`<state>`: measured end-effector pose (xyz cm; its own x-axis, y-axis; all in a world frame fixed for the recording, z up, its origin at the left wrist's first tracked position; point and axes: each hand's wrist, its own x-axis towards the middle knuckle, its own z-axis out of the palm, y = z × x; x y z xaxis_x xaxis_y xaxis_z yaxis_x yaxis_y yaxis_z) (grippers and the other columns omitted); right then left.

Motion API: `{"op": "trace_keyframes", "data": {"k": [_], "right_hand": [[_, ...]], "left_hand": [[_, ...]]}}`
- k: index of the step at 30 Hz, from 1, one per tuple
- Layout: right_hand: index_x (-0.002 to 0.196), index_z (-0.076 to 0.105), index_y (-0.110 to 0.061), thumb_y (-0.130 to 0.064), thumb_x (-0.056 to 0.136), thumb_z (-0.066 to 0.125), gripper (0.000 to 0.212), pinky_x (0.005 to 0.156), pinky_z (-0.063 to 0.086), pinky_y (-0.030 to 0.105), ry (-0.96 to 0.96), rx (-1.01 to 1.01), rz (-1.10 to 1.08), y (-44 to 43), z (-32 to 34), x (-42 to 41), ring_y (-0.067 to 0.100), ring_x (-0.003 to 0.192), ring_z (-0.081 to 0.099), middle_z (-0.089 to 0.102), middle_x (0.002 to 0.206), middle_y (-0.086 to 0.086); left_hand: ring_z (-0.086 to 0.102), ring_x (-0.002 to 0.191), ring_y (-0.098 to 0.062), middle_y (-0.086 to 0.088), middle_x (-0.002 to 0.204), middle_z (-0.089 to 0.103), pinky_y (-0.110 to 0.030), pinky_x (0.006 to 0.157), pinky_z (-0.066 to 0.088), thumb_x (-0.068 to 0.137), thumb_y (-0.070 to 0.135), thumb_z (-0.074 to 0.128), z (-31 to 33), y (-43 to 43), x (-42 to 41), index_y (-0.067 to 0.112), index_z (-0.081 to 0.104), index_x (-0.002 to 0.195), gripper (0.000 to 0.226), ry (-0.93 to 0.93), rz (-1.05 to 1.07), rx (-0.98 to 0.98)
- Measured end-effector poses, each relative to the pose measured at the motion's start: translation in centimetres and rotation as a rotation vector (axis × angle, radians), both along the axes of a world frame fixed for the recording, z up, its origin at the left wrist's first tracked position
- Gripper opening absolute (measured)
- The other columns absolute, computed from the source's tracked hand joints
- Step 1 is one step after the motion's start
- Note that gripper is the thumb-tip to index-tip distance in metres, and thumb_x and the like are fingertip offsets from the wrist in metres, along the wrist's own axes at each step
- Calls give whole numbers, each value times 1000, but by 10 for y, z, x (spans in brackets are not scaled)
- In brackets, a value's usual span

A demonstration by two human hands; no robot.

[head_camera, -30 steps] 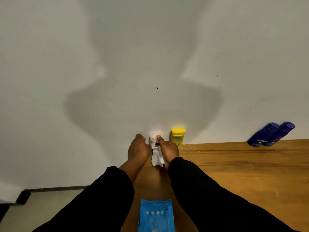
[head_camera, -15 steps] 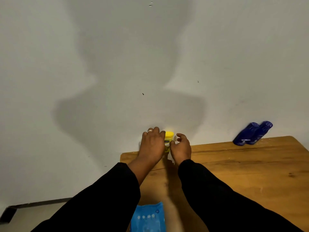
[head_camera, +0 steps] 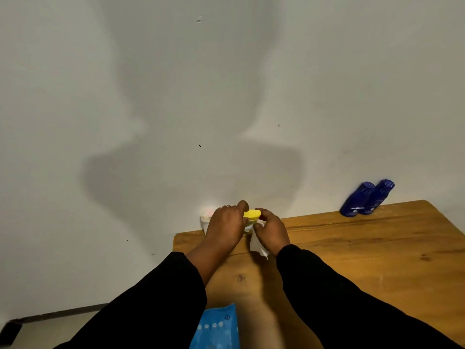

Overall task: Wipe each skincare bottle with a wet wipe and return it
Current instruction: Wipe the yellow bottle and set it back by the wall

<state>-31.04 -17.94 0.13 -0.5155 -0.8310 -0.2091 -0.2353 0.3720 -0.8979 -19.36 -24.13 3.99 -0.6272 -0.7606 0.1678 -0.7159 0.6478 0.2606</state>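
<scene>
A yellow-capped bottle [head_camera: 251, 214] stands at the far edge of the wooden table [head_camera: 364, 253], against the wall. My left hand [head_camera: 226, 226] is wrapped around its left side. My right hand [head_camera: 271, 230] presses a white wet wipe [head_camera: 256, 245] against the bottle's right side; the wipe's tail hangs below my palm. A small white bottle with a pinkish top [head_camera: 206, 217] stands just left of my left hand, partly hidden by it. Two dark blue bottles [head_camera: 366, 199] stand side by side at the far right, against the wall.
A blue wet-wipe pack [head_camera: 216, 326] lies at the table's near edge between my forearms. The table's left edge runs just left of my left arm, with floor below. A plain grey wall rises directly behind the bottles.
A second ago both hands were on the white bottle with the wipe. They have since shifted right onto the yellow-capped bottle, and the wipe now sits against it.
</scene>
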Motion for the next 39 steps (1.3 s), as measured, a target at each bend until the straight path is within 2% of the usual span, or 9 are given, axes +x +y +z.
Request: {"op": "trace_keyframes", "data": {"k": [5,10,14,18,21,26,29,36,39], "right_hand": [[123,63,-15,-12,86,67,37,93,53,34,-100,-8,66,18,8,-22,17,108,64,68,116,0],[99,71,-19,-10,90,65,14,93,55,42,-235,-39,92,44,31,-43,21,97,70,74,106,7],[105,70,0,0,90,62,17,81,59,37,-434,-112,58,62,71,-57,26,87,70,73,105,17],[107,69,4,-3,90,65,19,66,58,28,-559,-210,61,78,118,-70,24,81,72,74,101,19],[107,70,1,-9,89,67,20,74,59,35,-570,-249,83,89,145,-80,31,88,72,74,102,20],[106,69,-12,-4,82,59,27,93,45,36,-497,-276,-29,100,186,-105,26,114,56,69,114,14],[108,68,-14,-8,73,50,40,85,41,38,-538,-299,-20,111,217,-114,25,102,54,71,103,10],[114,63,-15,5,86,43,40,66,45,25,-414,-438,16,120,263,-125,15,78,54,69,99,1],[123,56,-18,10,83,34,54,72,52,34,-356,-443,90,126,266,-127,25,95,65,66,109,7]], "left_hand": [[65,93,-19,1,103,70,-37,81,53,87,25,67,26,-1,-13,25,56,111,27,332,187,401],[70,81,-23,-11,98,70,-43,83,56,88,18,69,61,12,-24,16,54,112,29,654,225,704],[69,84,-23,-12,103,68,-37,78,58,89,20,68,92,37,-39,15,55,119,33,902,263,893],[71,91,-23,-4,102,73,-41,85,57,86,26,72,112,65,-54,17,63,117,33,887,273,1043],[71,92,-24,-6,102,74,-38,82,56,89,25,68,121,85,-65,15,66,117,29,851,264,1079],[68,82,-26,-10,94,70,-38,74,55,93,17,62,152,107,-78,11,63,110,18,1138,395,1136],[64,80,-30,-15,96,68,-41,72,53,93,18,59,166,118,-83,5,61,114,25,1276,429,1249],[57,107,-42,-20,106,58,-60,99,42,90,25,54,195,146,-101,6,60,119,35,1292,321,1554],[55,120,-44,-23,120,62,-65,103,36,90,24,54,205,158,-104,6,63,120,36,1307,228,1610]]}}
